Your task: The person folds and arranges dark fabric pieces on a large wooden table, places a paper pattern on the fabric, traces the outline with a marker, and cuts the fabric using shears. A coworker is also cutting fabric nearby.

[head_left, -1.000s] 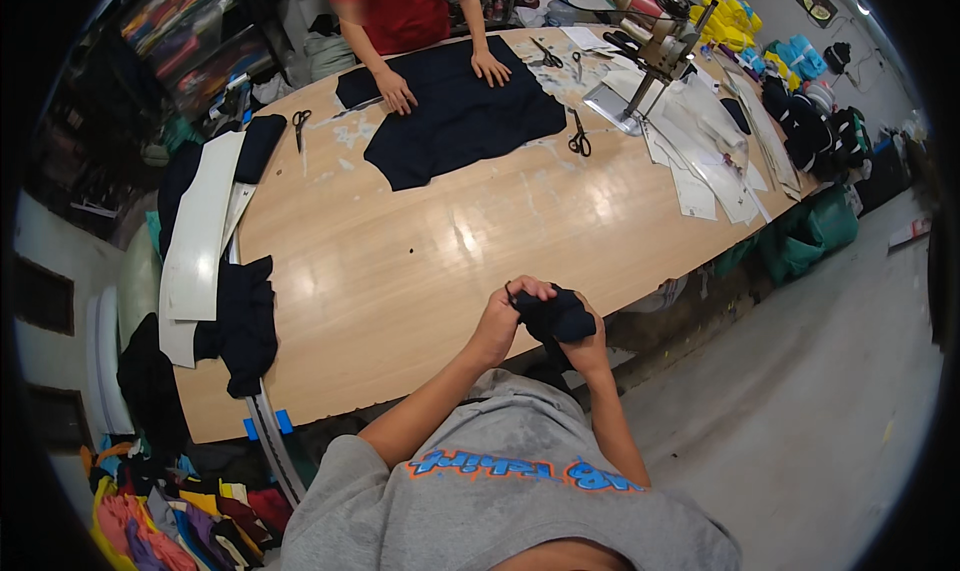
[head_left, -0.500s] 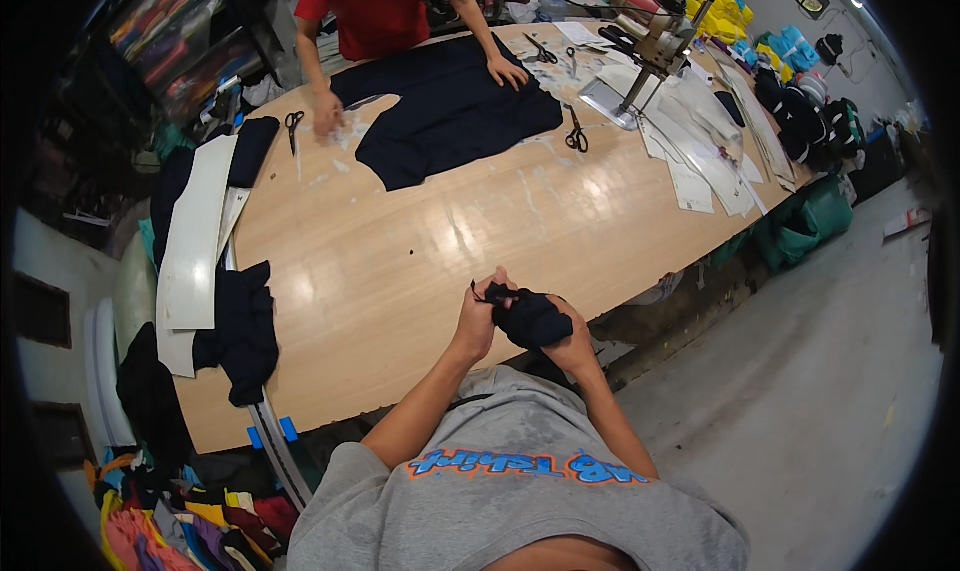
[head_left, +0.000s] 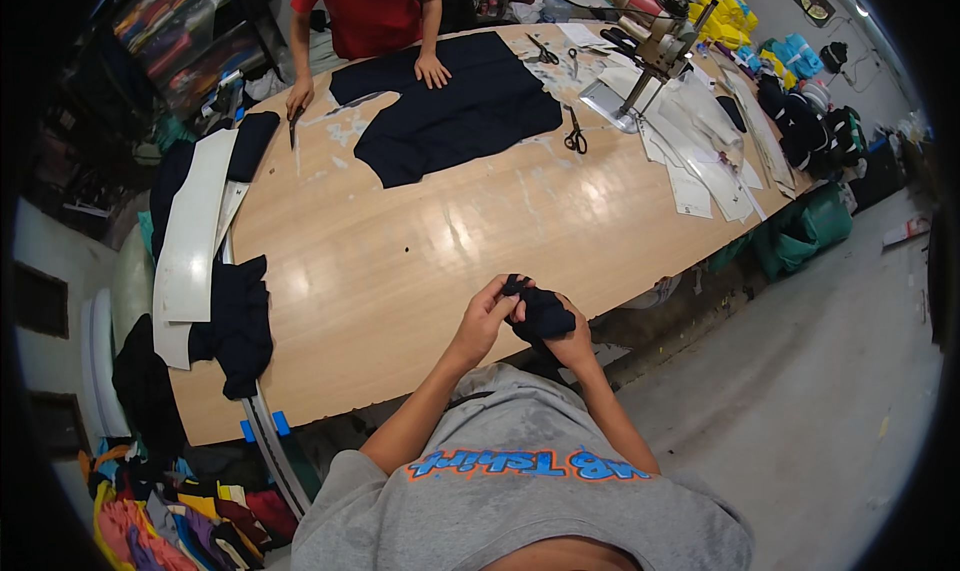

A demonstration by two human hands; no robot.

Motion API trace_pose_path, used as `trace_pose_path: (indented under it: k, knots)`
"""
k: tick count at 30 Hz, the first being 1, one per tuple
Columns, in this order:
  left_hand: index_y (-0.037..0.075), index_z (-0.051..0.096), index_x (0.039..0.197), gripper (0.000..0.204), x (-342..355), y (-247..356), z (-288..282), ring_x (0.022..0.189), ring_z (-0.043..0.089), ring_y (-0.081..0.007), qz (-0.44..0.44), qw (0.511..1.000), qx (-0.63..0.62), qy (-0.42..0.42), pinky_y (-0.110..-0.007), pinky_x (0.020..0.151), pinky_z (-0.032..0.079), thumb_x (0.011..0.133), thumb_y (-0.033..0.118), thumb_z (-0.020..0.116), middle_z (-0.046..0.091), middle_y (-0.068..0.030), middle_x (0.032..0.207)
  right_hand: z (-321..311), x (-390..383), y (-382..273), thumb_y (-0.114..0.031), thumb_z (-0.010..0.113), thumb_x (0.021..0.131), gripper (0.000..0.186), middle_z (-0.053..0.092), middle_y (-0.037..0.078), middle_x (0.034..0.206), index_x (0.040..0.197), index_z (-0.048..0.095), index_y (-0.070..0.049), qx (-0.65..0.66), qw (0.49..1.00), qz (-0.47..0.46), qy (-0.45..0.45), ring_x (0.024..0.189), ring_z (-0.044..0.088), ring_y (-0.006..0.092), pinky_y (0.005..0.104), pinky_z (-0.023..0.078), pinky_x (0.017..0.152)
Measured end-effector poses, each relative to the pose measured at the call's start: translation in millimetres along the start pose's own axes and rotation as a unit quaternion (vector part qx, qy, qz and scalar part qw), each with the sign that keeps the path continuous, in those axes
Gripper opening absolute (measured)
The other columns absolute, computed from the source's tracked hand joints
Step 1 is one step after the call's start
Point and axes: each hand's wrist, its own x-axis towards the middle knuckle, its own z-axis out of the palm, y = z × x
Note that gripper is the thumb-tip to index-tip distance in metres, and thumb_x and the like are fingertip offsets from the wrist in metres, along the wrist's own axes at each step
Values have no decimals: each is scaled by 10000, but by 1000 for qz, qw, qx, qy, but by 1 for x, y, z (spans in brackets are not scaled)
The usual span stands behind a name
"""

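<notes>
The left hand (head_left: 487,316) and the right hand (head_left: 572,343) are brought together over the near edge of a long wooden table (head_left: 420,261), both clamped on a small bundle of dark cloth (head_left: 540,311). The left fingers pinch its upper corner, while the right hand cups the soft, crumpled mass from below, so the bundle sits between the two hands, just above the table's rim. The tabletop is pale, smooth and glossy, with bright patches of reflected light. On its far end lies a large flat piece of dark fabric (head_left: 460,111), cut to an angular outline, and another person in a red shirt (head_left: 370,6) presses a hand (head_left: 432,71) on it. A pair of scissors (head_left: 575,136) rests just beside that fabric, near a spread of white paper patterns (head_left: 700,161). At the table's left edge a long white curved panel (head_left: 195,226) lies over limp dark cloth (head_left: 240,321).
</notes>
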Motion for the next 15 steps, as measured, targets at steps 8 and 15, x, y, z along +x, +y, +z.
trace_pose_path:
  k: [8,15]
  knots:
    - [3,716,1296,248,-3,-17,16,1224,692,-218,11,995,81,-61,-396,1149,494,1055,61,718,768,-96,1217,-5,4,49,-159,840,918,453,788,130,1246,1338,712,-45,119,989,-9,90,1135,763,272,388,581,984]
    - [57,699,1337,383,-2,-17,30,1547,447,-375,140,918,357,-100,-502,1249,425,975,146,786,468,-222,1655,4,-2,75,-131,755,1060,321,749,76,1281,1359,696,-32,393,883,163,197,1144,731,199,376,605,955]
